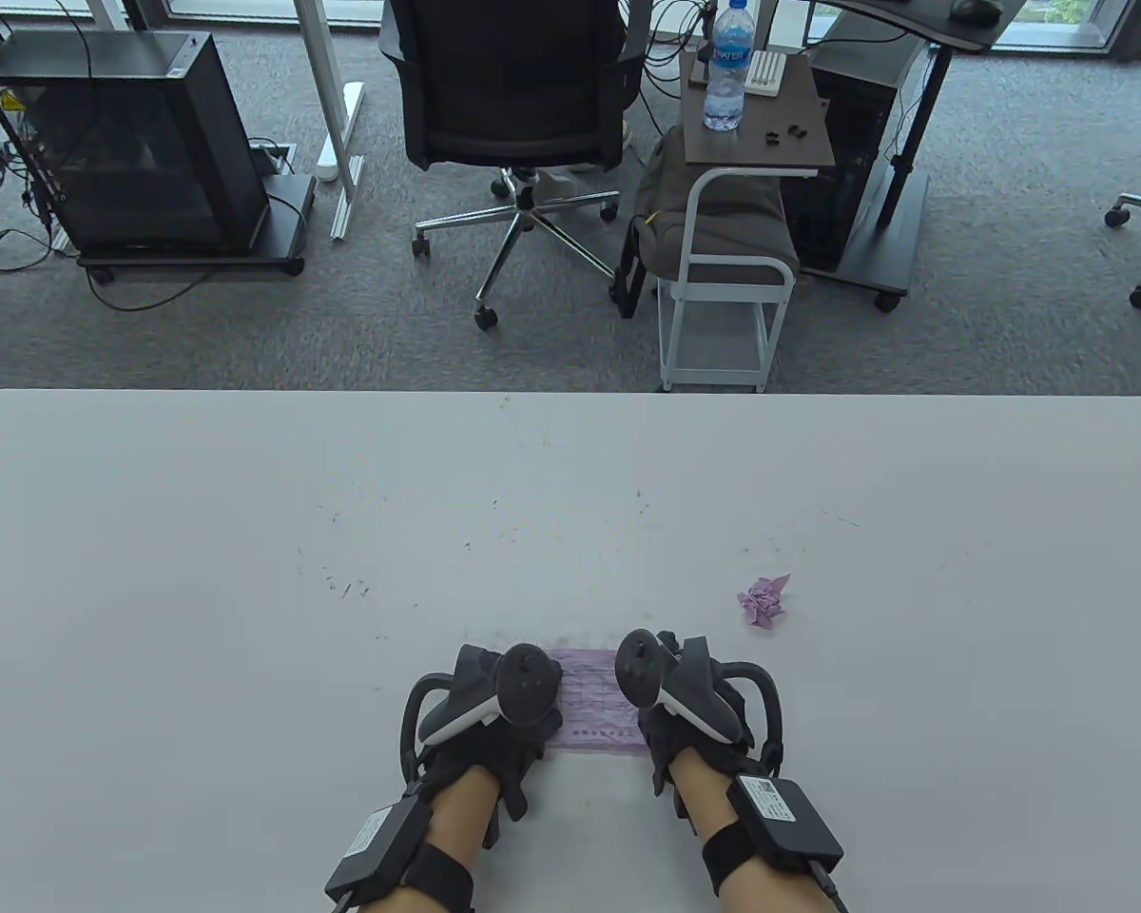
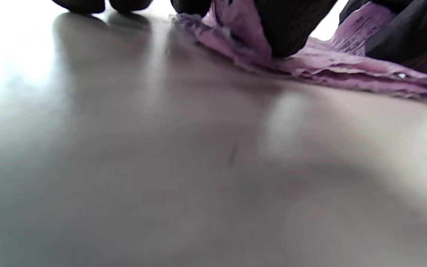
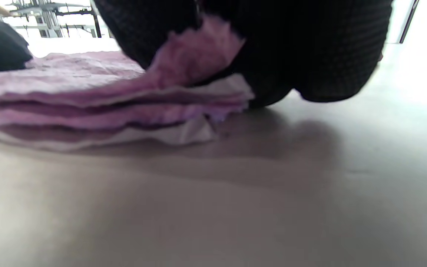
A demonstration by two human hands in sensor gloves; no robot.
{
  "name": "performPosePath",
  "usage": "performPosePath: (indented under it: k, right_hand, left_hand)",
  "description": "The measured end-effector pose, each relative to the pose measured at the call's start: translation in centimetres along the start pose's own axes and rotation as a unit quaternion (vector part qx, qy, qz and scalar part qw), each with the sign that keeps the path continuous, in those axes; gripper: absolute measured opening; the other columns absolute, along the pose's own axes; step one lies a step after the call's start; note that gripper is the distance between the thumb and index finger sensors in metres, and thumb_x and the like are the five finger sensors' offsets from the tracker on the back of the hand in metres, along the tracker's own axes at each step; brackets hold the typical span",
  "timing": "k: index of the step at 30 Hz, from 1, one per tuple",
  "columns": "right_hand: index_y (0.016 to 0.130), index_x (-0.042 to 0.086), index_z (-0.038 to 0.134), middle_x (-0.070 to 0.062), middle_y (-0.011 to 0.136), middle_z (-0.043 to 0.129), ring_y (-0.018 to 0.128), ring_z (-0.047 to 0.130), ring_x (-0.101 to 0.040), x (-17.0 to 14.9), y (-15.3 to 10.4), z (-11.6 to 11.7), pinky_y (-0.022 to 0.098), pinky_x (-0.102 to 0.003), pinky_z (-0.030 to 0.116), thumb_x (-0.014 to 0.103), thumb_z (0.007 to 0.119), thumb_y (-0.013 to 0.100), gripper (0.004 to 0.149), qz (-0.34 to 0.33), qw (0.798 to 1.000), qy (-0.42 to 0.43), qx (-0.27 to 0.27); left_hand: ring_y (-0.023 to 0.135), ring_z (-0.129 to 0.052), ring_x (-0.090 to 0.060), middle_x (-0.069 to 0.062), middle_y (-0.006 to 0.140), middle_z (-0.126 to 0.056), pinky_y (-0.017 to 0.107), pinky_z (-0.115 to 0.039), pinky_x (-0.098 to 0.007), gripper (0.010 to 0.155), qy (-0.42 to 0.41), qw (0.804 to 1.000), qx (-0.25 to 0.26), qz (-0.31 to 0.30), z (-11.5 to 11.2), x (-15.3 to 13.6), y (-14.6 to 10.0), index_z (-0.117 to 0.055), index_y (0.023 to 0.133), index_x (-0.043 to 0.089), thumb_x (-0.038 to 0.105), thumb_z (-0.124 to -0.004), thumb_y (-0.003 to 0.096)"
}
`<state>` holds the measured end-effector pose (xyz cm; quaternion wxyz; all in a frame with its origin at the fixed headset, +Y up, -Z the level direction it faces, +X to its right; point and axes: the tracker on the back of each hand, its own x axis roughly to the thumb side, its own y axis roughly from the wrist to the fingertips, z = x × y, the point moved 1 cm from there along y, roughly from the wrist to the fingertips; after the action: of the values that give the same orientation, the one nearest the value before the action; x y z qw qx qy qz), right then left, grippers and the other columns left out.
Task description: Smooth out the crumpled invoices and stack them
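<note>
Pale grey table (image 1: pixel 247 571), both hands down on the purple invoice stack (image 1: pixel 589 704) at lower centre; one crumpled invoice (image 1: pixel 763 601) left to do.

I order this largest to smallest. Table: smooth, so I judge the stack could slide if my two hands push unevenly. Stack: several wavy layers (image 3: pixel 87 107) with ragged edges; spreading outward too hard could tear a sheet or fan the pile out of line. Left hand (image 1: pixel 494 732): fingers (image 2: pixel 287 33) pressing on the stack's left end; curled or flat, I cannot tell. Right hand (image 1: pixel 689 713): fingers (image 3: pixel 310 55) look wrapped round a lifted corner; it may refold. Crumpled invoice: right of centre, well apart from the stack, tight enough to rip when opened.
</note>
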<state>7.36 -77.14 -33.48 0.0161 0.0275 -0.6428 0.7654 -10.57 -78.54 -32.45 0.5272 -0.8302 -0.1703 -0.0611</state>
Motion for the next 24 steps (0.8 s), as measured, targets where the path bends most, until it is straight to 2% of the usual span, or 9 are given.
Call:
performPosePath:
  k: [2,5,8,10,12,15,19,21,24]
  right_hand:
    - [0.102,0.005,0.053,-0.014,0.075,0.087,0.052,0.094,-0.028,0.3,0.0,-0.2,0.039,-0.045,0.086,0.028,0.083,0.053,0.062,0.010,1.000,-0.029,0.006]
    - [0.104,0.005,0.050,-0.020,0.083,0.083,0.057,0.092,-0.033,0.2,0.2,-0.5,0.041,-0.048,0.085,0.037,0.082,0.054,0.067,0.020,0.995,-0.093,0.017]
    - [0.105,0.006,0.047,-0.027,0.094,0.070,0.066,0.088,-0.038,-0.5,0.4,-0.6,0.044,-0.049,0.084,0.041,0.079,0.055,0.068,0.016,0.988,-0.156,0.018]
    - [0.106,0.008,0.044,-0.030,0.100,0.062,0.072,0.083,-0.041,-1.3,0.5,-1.1,0.045,-0.049,0.083,0.046,0.074,0.056,0.069,0.013,0.986,-0.164,0.010]
    - [0.106,0.008,0.043,-0.031,0.102,0.057,0.076,0.080,-0.044,-2.4,0.8,-1.9,0.046,-0.050,0.082,0.048,0.071,0.057,0.069,0.014,0.989,-0.147,-0.017]
    - [0.107,0.009,0.036,-0.035,0.105,0.047,0.081,0.072,-0.049,-5.0,1.6,-3.3,0.049,-0.054,0.080,0.047,0.071,0.057,0.071,0.023,0.993,-0.112,-0.032]
    - [0.108,0.014,0.028,-0.038,0.107,0.034,0.088,0.061,-0.056,-7.9,3.5,-3.9,0.054,-0.058,0.076,0.043,0.071,0.058,0.072,0.038,0.996,-0.081,0.002]
    - [0.108,0.017,0.028,-0.038,0.108,0.031,0.089,0.059,-0.057,-8.8,4.5,-3.5,0.054,-0.059,0.075,0.041,0.073,0.058,0.071,0.036,0.998,-0.043,0.017]
    - [0.108,0.019,0.026,-0.039,0.109,0.026,0.091,0.055,-0.059,-9.7,5.8,-2.1,0.057,-0.060,0.072,0.040,0.073,0.058,0.072,0.041,0.998,-0.004,0.048]
  left_hand:
    - [0.099,-0.036,-0.064,-0.020,0.114,-0.025,0.067,-0.050,-0.070,0.058,0.001,1.000,-0.007,0.011,0.0,-0.2,-0.1,-0.054,0.112,0.021,0.036,-0.075,0.0599]
    - [0.097,-0.028,-0.071,-0.025,0.114,-0.020,0.067,-0.043,-0.071,0.058,-0.033,0.999,-0.020,0.028,-0.4,-0.7,-0.3,-0.050,0.113,0.026,0.036,-0.074,0.0606]
    - [0.097,-0.029,-0.071,-0.024,0.114,-0.018,0.067,-0.042,-0.071,0.059,-0.033,0.999,0.001,0.019,-0.4,-0.9,-0.5,-0.050,0.113,0.026,0.038,-0.073,0.0600]
    - [0.099,-0.034,-0.068,-0.023,0.114,-0.020,0.067,-0.046,-0.071,0.059,-0.043,0.999,0.021,0.014,-0.1,-1.1,-0.7,-0.051,0.113,0.025,0.040,-0.073,0.0596]
    - [0.100,-0.035,-0.066,-0.021,0.115,-0.022,0.067,-0.049,-0.070,0.062,-0.058,0.998,0.039,0.010,0.5,-1.2,-1.2,-0.051,0.114,0.025,0.044,-0.073,0.0587]
    - [0.101,-0.041,-0.065,-0.021,0.116,-0.027,0.067,-0.053,-0.070,0.067,-0.021,0.997,0.072,-0.003,1.8,-0.9,-2.5,-0.051,0.114,0.022,0.049,-0.075,0.0571]
    - [0.102,-0.037,-0.064,-0.021,0.116,-0.025,0.067,-0.051,-0.071,0.073,0.020,0.996,0.089,-0.015,3.3,0.0,-5.1,-0.045,0.116,0.020,0.053,-0.073,0.0570]
    - [0.102,-0.033,-0.064,-0.021,0.116,-0.023,0.067,-0.049,-0.072,0.074,0.041,0.994,0.103,-0.024,3.9,0.5,-7.0,-0.042,0.116,0.019,0.054,-0.072,0.0575]
    - [0.103,-0.030,-0.064,-0.022,0.116,-0.023,0.067,-0.045,-0.074,0.074,0.015,0.993,0.113,-0.037,3.7,1.2,-9.8,-0.042,0.117,0.020,0.055,-0.070,0.0583]
